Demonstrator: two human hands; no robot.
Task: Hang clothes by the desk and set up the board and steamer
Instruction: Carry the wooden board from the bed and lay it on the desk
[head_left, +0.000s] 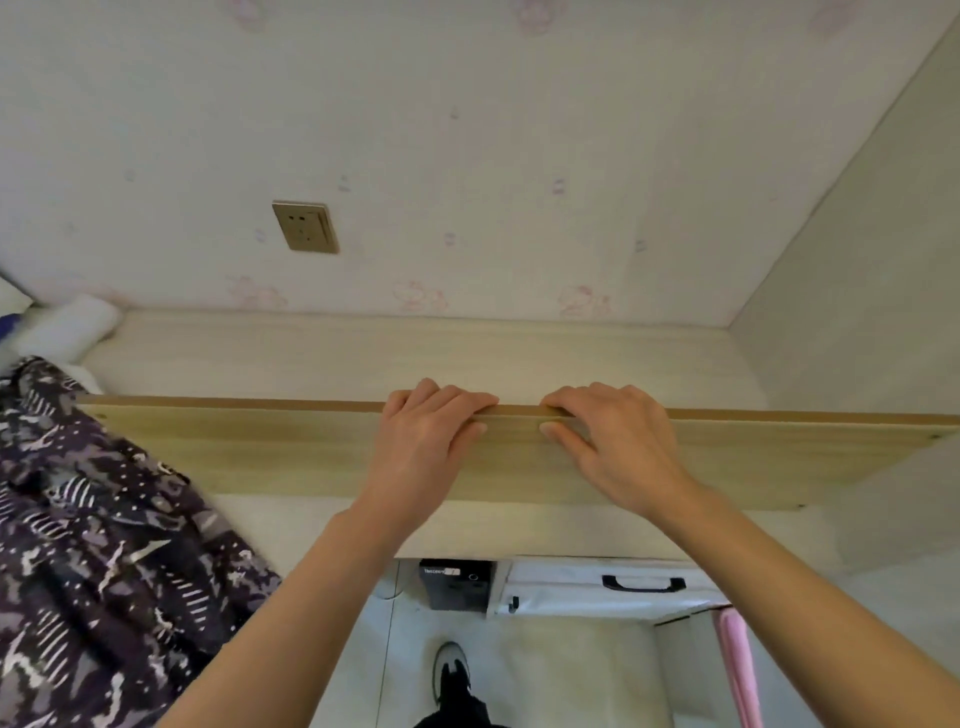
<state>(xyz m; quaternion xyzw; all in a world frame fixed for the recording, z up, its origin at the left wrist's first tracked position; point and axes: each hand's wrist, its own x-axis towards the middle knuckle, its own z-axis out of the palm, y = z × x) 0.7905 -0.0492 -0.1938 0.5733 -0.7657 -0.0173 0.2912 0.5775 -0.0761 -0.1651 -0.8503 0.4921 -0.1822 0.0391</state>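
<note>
Both hands, left (423, 441) and right (615, 441), grasp the wooden board (260, 452) above the desk (311, 358) by papered wall (467, 156)

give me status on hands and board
Left hand and right hand both grip board top edge. Board upright on desk. Patterned cloth at left end.

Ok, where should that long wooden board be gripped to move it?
By its long upper edge near the middle, from the near side. The wooden board stands tilted on the desk; left hand and right hand already curl over that thin edge, balanced.
</note>
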